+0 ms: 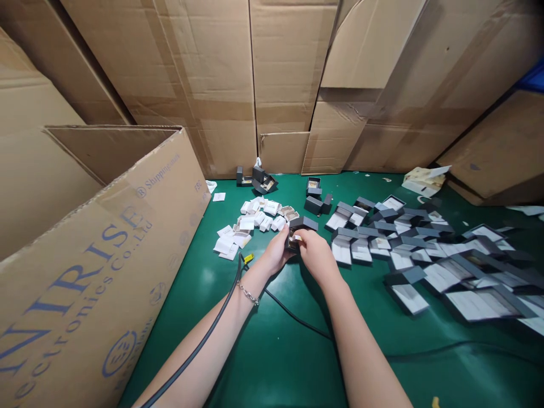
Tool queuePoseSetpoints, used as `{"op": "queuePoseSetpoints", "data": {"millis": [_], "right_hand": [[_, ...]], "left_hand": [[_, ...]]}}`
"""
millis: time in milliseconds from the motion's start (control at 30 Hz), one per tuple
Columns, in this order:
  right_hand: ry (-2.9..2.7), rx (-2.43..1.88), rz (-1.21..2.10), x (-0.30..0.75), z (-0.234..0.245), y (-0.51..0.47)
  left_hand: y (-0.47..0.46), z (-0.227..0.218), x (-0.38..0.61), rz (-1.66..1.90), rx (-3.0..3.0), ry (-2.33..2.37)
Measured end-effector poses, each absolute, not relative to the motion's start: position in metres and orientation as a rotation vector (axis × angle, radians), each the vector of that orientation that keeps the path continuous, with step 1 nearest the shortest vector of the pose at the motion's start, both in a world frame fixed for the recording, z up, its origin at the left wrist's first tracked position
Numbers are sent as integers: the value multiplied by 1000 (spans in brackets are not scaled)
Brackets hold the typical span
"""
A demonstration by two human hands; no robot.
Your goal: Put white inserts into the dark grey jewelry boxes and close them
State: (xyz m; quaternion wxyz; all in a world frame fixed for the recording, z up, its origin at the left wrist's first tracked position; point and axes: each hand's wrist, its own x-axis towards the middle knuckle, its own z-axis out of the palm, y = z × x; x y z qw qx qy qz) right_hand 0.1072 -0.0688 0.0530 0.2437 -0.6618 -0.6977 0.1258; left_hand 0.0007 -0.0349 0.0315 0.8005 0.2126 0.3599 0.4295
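Note:
A small dark grey box with its lid up is held over the table in my left hand, whose fingers wrap its left side. My right hand is closed at the box's opening, fingertips pinched together inside it. Something small and pale shows at those fingertips, too hidden to name. Just beyond my left hand lies a pile of small white packets. Flat white slips lie left of it. Right of my hands, many open grey boxes with white interiors stand in rows.
A large cardboard carton stands close on the left, and tall cartons wall off the back. A black cable crosses the green table under my arms. More grey boxes and a torn white box sit farther back.

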Motion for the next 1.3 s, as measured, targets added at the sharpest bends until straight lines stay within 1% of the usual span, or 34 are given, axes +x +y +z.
{"op": "queuePoseSetpoints", "data": {"millis": [367,600,733,867,1033,1300], "right_hand": [[-1897,-1851,242,105,50,-68],[-1912,-1796,158,105,42,-67],[-1900,-1848,114,106,41,-67],[-1882,-1848,123,105,45,-67],[-1839,-1671,169,106,45,-67],[-1506,-1577,237,106,42,-64]], "left_hand": [[-36,32,2,922,546,766],[-36,31,1,939,528,733],[-36,31,1,924,521,738],[-36,33,-1,915,490,703],[-34,31,-2,944,389,695],[-31,26,-5,937,365,691]]}}
